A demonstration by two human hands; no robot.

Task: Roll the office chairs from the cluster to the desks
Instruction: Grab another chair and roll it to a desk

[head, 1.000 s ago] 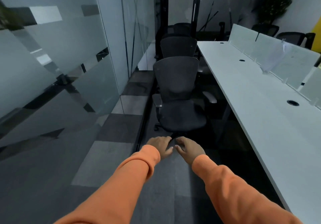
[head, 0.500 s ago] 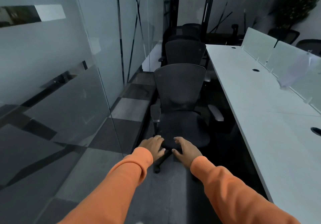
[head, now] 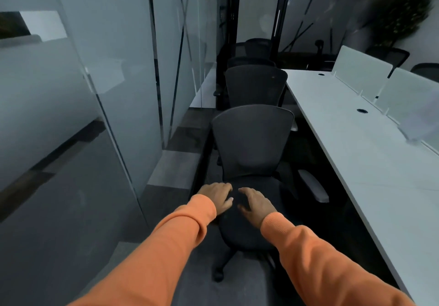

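A dark office chair (head: 253, 144) stands right in front of me, its seat turned toward me and its backrest away. My left hand (head: 217, 196) and my right hand (head: 255, 204) reach out side by side over the seat, fingers loosely spread; whether they touch the seat I cannot tell. Neither hand holds anything. Behind this chair a second chair (head: 255, 85) and further dark chairs (head: 259, 47) stand in a row. The long white desk (head: 370, 163) runs along the right side of the chairs.
A glass partition wall (head: 95, 92) lines the left of the narrow carpeted aisle. White divider panels (head: 361, 73) stand along the desk's far side, with more chairs (head: 389, 55) and a plant (head: 403, 16) beyond. The near chair's grey armrest (head: 313, 188) sits close to the desk edge.
The near chair has come much closer in view. My hands, in front of the seat before, are now over it.
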